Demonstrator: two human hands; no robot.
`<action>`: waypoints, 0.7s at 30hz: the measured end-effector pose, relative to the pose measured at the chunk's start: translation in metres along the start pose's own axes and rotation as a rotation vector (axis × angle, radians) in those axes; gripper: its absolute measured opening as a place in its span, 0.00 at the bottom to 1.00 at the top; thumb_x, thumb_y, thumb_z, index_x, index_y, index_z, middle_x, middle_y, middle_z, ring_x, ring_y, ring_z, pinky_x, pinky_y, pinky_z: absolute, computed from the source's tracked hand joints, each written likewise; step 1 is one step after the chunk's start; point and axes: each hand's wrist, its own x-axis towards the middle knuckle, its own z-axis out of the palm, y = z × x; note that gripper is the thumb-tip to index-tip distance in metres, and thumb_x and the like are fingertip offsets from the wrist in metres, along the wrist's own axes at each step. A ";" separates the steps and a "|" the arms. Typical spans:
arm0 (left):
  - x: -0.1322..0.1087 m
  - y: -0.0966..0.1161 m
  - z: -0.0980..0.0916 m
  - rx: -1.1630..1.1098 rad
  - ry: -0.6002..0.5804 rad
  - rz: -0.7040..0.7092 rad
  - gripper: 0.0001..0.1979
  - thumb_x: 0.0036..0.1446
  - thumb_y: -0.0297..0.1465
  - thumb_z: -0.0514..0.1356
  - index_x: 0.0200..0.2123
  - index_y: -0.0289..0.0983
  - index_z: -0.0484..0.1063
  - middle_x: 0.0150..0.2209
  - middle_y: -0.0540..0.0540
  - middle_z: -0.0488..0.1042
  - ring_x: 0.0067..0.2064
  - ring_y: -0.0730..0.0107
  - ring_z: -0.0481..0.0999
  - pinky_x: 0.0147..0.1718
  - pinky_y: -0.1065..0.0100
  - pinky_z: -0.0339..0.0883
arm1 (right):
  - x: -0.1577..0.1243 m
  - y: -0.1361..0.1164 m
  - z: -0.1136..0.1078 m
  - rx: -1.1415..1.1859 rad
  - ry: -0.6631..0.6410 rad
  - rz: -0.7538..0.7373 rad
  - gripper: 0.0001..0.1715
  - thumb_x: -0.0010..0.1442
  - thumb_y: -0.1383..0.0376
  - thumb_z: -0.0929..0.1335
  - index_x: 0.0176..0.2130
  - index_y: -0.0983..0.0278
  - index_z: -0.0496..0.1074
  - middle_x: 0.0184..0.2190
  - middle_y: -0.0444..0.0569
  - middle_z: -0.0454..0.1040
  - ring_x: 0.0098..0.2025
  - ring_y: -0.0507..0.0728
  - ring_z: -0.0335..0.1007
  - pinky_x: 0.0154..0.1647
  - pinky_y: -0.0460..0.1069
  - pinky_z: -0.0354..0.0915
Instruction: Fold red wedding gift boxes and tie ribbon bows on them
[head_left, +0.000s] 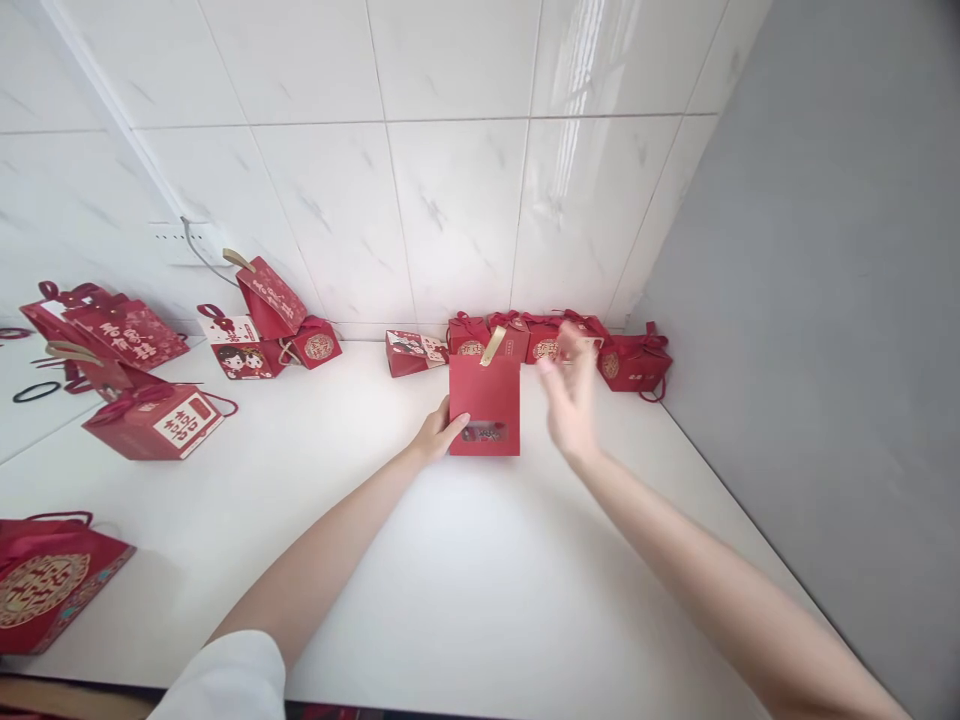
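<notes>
A small red gift box [484, 400] with a clear window near its bottom and a gold tab on top stands upright on the white table [450, 560]. My left hand [437, 433] rests against the box's lower left edge, thumb on its front, holding it. Lifted just to the right of the box is my right hand [570, 395], fingers spread and blurred, holding nothing I can see. Behind them a row of small red boxes [525, 340] lines the tiled wall.
More red gift bags and boxes lie at the left: a flat box [161, 422], a cartoon-printed bag [240, 352], a leaning bag [271, 295], a large bag [52, 585] at the near left edge. A grey wall [825, 300] bounds the right side. A socket with cable sits on the tiles.
</notes>
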 end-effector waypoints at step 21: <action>0.012 0.045 -0.030 0.236 0.258 0.365 0.27 0.61 0.35 0.56 0.62 0.42 0.56 0.58 0.39 0.64 0.55 0.58 0.70 0.52 0.60 0.66 | -0.040 0.039 0.034 0.329 -0.311 0.256 0.23 0.65 0.48 0.58 0.51 0.58 0.63 0.56 0.48 0.68 0.54 0.58 0.67 0.55 0.53 0.63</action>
